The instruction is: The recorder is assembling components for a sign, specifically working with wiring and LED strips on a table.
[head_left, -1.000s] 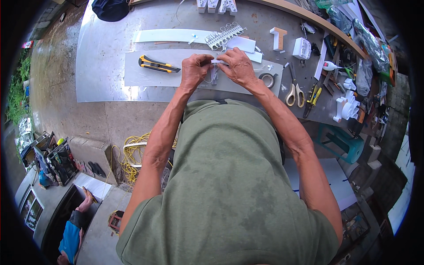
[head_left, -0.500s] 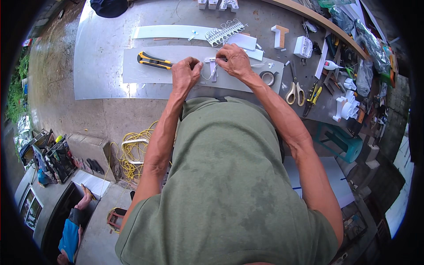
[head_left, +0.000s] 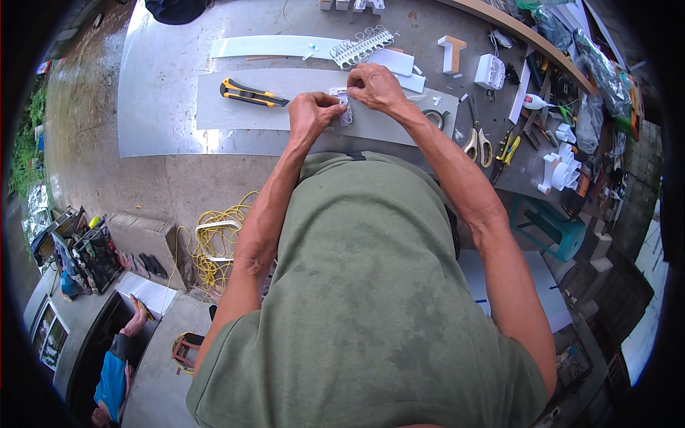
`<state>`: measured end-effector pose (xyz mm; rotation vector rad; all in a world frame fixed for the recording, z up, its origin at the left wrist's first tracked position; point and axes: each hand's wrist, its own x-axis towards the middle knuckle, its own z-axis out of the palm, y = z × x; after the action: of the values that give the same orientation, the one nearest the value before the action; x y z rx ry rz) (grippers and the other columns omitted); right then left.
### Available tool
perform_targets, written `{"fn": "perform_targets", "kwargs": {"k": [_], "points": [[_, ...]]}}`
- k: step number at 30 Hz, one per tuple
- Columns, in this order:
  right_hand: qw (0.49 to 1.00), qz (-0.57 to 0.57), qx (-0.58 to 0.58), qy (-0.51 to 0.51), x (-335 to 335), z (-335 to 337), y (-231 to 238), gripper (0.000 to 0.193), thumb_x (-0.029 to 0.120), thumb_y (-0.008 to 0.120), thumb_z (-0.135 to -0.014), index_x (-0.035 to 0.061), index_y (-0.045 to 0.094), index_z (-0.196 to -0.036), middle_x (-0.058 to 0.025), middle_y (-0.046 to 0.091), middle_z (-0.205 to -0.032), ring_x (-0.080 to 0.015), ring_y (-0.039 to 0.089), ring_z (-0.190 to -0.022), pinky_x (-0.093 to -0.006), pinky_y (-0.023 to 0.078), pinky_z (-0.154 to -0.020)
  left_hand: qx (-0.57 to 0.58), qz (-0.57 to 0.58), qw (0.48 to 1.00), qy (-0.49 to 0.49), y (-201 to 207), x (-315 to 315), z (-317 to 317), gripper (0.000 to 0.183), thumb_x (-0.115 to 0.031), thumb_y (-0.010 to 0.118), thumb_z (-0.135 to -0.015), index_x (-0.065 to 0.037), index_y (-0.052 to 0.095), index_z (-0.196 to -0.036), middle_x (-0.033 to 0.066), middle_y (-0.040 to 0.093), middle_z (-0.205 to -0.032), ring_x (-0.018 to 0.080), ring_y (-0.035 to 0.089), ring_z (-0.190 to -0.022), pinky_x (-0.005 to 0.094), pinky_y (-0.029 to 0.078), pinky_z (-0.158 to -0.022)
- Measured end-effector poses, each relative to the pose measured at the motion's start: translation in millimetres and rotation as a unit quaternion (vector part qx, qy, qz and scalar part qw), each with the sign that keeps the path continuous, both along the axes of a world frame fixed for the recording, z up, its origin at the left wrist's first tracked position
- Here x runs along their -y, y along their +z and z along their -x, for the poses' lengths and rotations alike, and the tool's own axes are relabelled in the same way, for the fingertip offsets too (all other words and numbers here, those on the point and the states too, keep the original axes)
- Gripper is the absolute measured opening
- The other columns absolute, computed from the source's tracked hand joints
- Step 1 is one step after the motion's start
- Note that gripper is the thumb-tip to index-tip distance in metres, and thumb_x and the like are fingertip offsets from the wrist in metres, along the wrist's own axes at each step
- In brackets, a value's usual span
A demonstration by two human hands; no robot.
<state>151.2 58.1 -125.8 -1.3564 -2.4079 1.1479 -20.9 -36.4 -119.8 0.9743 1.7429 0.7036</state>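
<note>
My left hand (head_left: pixel 314 116) is closed in a pinch on a thin white wire, beside a small white letter-like piece (head_left: pixel 343 105) on a grey sheet (head_left: pixel 246 120). At the upper end of that piece, my right hand (head_left: pixel 376 87) is closed too; its fingertips hide what they hold. Loops of wire lie over the piece between both hands. A yellow-and-black utility knife (head_left: pixel 253 93) rests left of my left hand. Beyond my right hand lies a string of white LED modules (head_left: pixel 364 48). A roll of tape (head_left: pixel 434 120) is partly behind my right wrist.
Scissors (head_left: pixel 485 148) and yellow-handled pliers (head_left: pixel 509 151) lie to the right. A T-shaped block (head_left: pixel 451 55) and a white device (head_left: pixel 490 72) stand farther back. A green stool (head_left: pixel 564 234) is below the table edge. Yellow cable (head_left: pixel 212 250) coils on the floor; another person (head_left: pixel 112 378) is lower left.
My left hand has moved right, close to the small white piece, and the wire once stretched between them is now bunched over it. My right hand has shifted slightly away from me.
</note>
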Motion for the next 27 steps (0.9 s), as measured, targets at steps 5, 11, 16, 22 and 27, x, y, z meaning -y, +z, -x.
{"fn": "perform_targets", "kwargs": {"k": [5, 11, 16, 22, 27], "points": [[1.0, 0.007, -0.007, 0.007, -1.9, 1.7, -1.5, 0.017, 0.02, 0.069, -0.077, 0.0081, 0.076, -0.087, -0.0112, 0.071, -0.094, -0.0326, 0.067, -0.097, -0.0442, 0.053, -0.087, 0.047, 0.054, 0.997, -0.002, 1.3, -10.5, 3.6, 0.022, -0.012, 0.085, -0.08, 0.002, 0.079, -0.095, 0.0103, 0.076, -0.076, 0.0119, 0.069, -0.061, 0.0254, 0.057, -0.059], [1.0, -0.025, -0.015, 0.005, 0.2, 1.4, 0.6, 0.018, 0.018, 0.074, -0.079, 0.0025, 0.075, -0.088, -0.012, 0.069, -0.086, -0.0269, 0.068, -0.082, -0.0383, 0.054, -0.077, 0.081, 0.093, 0.992, -0.007, 2.0, -19.2, 5.6, 0.021, -0.012, 0.084, -0.081, 0.004, 0.077, -0.092, 0.0107, 0.075, -0.077, 0.013, 0.071, -0.064, 0.0265, 0.059, -0.058], [1.0, 0.006, -0.005, -0.001, -0.9, 2.1, 1.9, 0.018, 0.017, 0.069, -0.075, 0.0063, 0.076, -0.087, -0.0132, 0.07, -0.093, -0.0338, 0.067, -0.095, -0.0441, 0.053, -0.086, 0.039, 0.085, 0.995, 0.021, 1.5, -15.4, 1.5, 0.02, -0.011, 0.084, -0.081, 0.005, 0.076, -0.089, 0.0113, 0.074, -0.075, 0.0129, 0.07, -0.062, 0.025, 0.059, -0.056], [1.0, 0.006, -0.019, 0.002, -4.0, 0.9, -2.6, 0.018, 0.017, 0.073, -0.075, 0.0041, 0.075, -0.087, -0.013, 0.07, -0.089, -0.0303, 0.068, -0.087, -0.0413, 0.054, -0.08, 0.062, 0.083, 0.994, 0.039, -3.3, -14.1, 0.5, 0.021, -0.011, 0.085, -0.08, 0.005, 0.075, -0.088, 0.0109, 0.074, -0.076, 0.0126, 0.07, -0.061, 0.0254, 0.059, -0.055], [1.0, 0.01, -0.01, 0.006, -7.1, 2.0, -3.8, 0.019, 0.017, 0.076, -0.076, 0.0025, 0.075, -0.088, -0.0127, 0.07, -0.086, -0.027, 0.068, -0.081, -0.0385, 0.054, -0.075, 0.073, 0.09, 0.992, 0.054, -0.4, -14.2, -1.8, 0.023, -0.01, 0.086, -0.079, 0.006, 0.072, -0.089, 0.0117, 0.073, -0.074, 0.0125, 0.069, -0.061, 0.0257, 0.058, -0.054]]}}
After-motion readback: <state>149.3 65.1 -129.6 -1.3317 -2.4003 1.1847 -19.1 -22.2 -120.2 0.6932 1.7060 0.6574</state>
